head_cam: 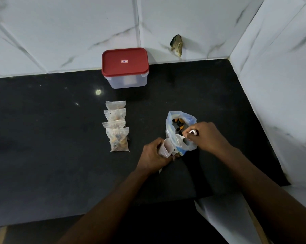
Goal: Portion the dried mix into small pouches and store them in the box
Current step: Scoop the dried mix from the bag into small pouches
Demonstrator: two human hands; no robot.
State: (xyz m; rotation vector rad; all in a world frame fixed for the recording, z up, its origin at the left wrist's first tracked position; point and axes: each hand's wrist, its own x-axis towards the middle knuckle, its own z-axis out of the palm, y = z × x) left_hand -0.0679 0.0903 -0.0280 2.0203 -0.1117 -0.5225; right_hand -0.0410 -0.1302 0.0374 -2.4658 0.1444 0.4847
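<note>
1. Bag of dried mix (180,128): clear plastic with blue print, standing mouth-open on the black table (43,138), right of centre. Dark and orange pieces show inside.
2. Plastic spoon (184,135): white, small, its bowl dipped in the bag's mouth. The right hand (208,136) pinches its handle, fingers curled, above the bag's right edge.
3. Small pouch (166,147): clear, mouth open and tilted toward the bag, touching the bag's near-left side. The left hand (152,155) grips it, fingers wrapped round its lower part. Whether it holds any mix cannot be told.
4. Filled pouches (118,139): four, clear, zip-top, lying flat in an overlapping row well left of the bag, running from near to far. Brownish mix shows in each.
5. Storage box (126,80): translucent, rectangular, with a red lid (125,61) seated on it. It stands at the back of the table, just beyond the far end of the row, against the tiled wall (60,32).
6. Wall: white marble-pattern tiles, back and right, with a rough hole (176,44) to the right of the box.
</note>
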